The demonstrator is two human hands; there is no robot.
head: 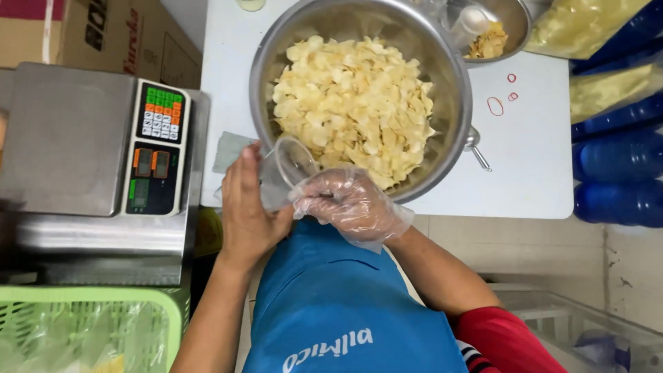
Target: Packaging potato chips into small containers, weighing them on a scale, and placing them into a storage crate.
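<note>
**Clear bag held open at the bowl's rim**

Head view: a clear plastic bag [290,169] is held open between both hands at the near rim of the steel bowl [449,131] of pale chips [352,103] on the white worktop [525,173]. The bare left hand [245,207] is closed on the bag's side; the gloved right hand [349,204] pinches its mouth. Chips could be spilled if the thin film slips or folds shut. A scale [103,145] stands to the left.
</note>
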